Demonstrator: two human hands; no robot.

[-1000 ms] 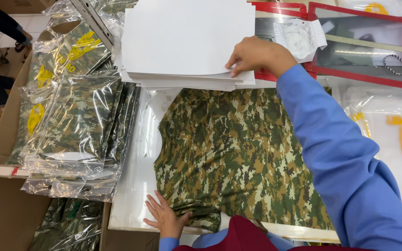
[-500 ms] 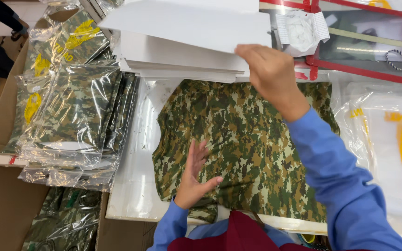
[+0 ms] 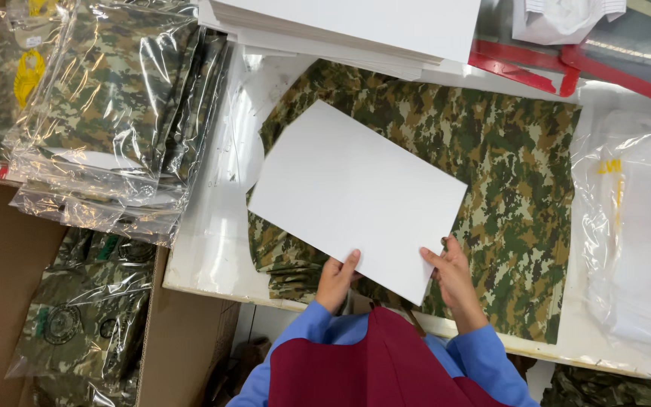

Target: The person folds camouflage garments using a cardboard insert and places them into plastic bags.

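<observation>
To the left of our hands, clear bagged camouflage garments (image 3: 107, 113) lie stacked, one bearing a yellow label (image 3: 29, 75). Beyond our hands sits a white card stack (image 3: 348, 30). Our left hand (image 3: 335, 280) and right hand (image 3: 453, 275) each pinch the near edge of a white card sheet (image 3: 356, 196), thumbs on top, over the camouflage shirt (image 3: 506, 188).

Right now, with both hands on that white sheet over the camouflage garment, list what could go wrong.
1. The white card sheet sits skewed to the camouflage garment, so it may land crooked.
2. The left hand and right hand grip only its near edge; the far corner could sag or bend.
3. The garment's near-left part looks bunched; creases may get trapped underneath.
</observation>
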